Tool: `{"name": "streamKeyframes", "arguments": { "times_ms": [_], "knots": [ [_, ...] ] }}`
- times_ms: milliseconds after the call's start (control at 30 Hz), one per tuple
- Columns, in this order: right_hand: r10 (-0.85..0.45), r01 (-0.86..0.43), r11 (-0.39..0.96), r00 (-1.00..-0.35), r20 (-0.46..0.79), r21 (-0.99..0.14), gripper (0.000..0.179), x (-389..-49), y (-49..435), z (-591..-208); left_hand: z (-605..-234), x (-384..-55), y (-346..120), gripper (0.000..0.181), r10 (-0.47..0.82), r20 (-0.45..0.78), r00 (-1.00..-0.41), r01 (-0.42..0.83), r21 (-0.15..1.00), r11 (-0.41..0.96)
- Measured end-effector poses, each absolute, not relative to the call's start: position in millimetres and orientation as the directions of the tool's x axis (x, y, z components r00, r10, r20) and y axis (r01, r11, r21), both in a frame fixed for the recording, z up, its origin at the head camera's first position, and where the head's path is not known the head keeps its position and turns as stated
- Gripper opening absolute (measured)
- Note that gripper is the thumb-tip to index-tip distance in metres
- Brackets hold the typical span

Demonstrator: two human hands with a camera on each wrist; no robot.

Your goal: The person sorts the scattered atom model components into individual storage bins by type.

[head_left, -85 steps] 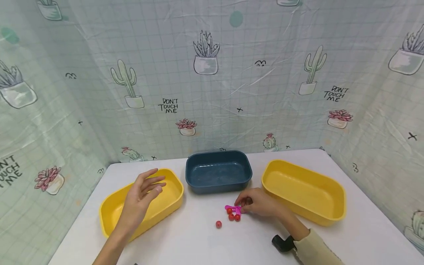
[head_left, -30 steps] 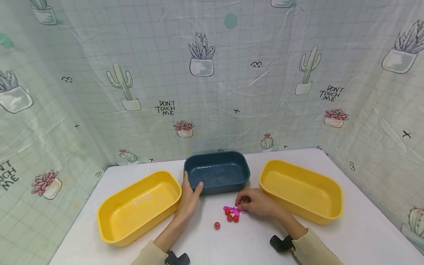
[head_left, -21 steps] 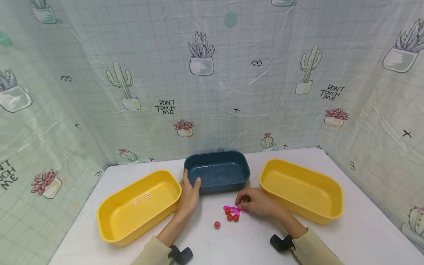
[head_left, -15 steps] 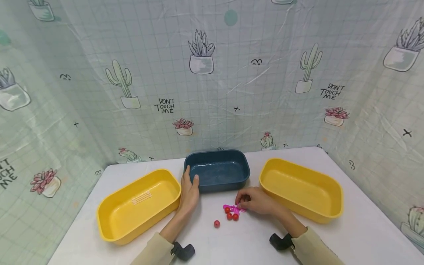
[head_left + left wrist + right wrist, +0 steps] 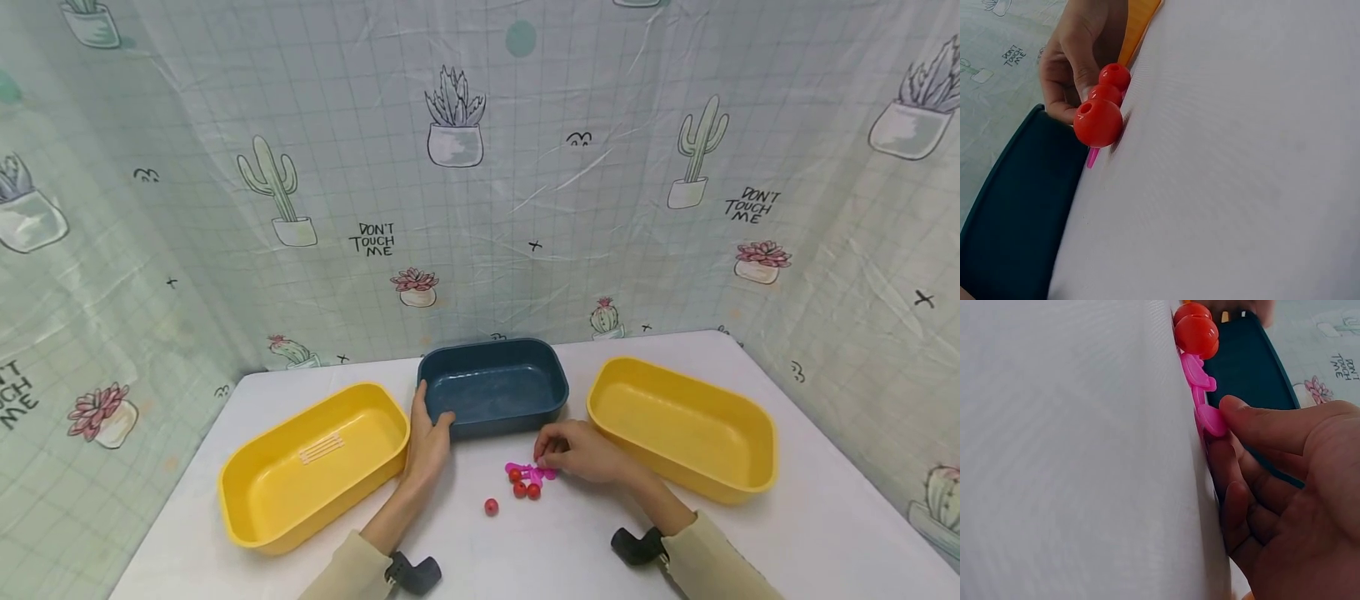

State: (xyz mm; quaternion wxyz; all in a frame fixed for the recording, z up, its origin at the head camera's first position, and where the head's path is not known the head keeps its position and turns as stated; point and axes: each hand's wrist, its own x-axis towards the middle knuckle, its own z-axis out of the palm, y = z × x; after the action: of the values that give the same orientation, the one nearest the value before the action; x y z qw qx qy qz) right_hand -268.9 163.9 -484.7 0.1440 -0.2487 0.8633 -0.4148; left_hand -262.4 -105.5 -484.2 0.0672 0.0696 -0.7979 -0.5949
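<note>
My left hand [image 5: 428,448] rests at the left end of the dark blue bin [image 5: 491,427], its fingers along the side and its thumb at the front wall. In the head view my right hand [image 5: 585,454] is low over the table, just in front of the blue bin. Its thumb and index finger pinch the rounded end of a small pink plastic piece [image 5: 1212,420]. More pink plastic [image 5: 516,469] lies to the left of the fingertips. Three red beads [image 5: 520,490] with holes sit close against the pink pieces. Another red bead [image 5: 491,507] lies apart, nearer the front.
A yellow bin [image 5: 281,533] stands angled at the left, with several thin pale sticks [image 5: 322,448] lying side by side in it. A second yellow bin [image 5: 690,425] stands right of my right hand. A patterned curtain [image 5: 480,208] hangs behind the white table [image 5: 495,558].
My left hand has moved from above the left yellow bin to the blue bin, uncovering the pale sticks. The blue bin has shifted very slightly right. My right hand stays at the pink pieces.
</note>
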Motion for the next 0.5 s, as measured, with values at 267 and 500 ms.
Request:
{"name": "streamKeyframes", "arguments": {
  "times_ms": [267, 500],
  "knots": [
    [-0.544, -0.310, 0.518, -0.838, -0.028, -0.797, 0.007, -269, 163, -483, -488, -262, -117, 0.061, -0.124, 0.037, -0.992, 0.001, 0.960, 0.280],
    [-0.543, -0.251, 0.477, -0.838, -0.058, -0.842, 0.010, -270, 164, -479, -489, -260, -126, 0.060, -0.057, 0.050, -0.997, 0.031, 0.955, 0.294]
  ]
}}
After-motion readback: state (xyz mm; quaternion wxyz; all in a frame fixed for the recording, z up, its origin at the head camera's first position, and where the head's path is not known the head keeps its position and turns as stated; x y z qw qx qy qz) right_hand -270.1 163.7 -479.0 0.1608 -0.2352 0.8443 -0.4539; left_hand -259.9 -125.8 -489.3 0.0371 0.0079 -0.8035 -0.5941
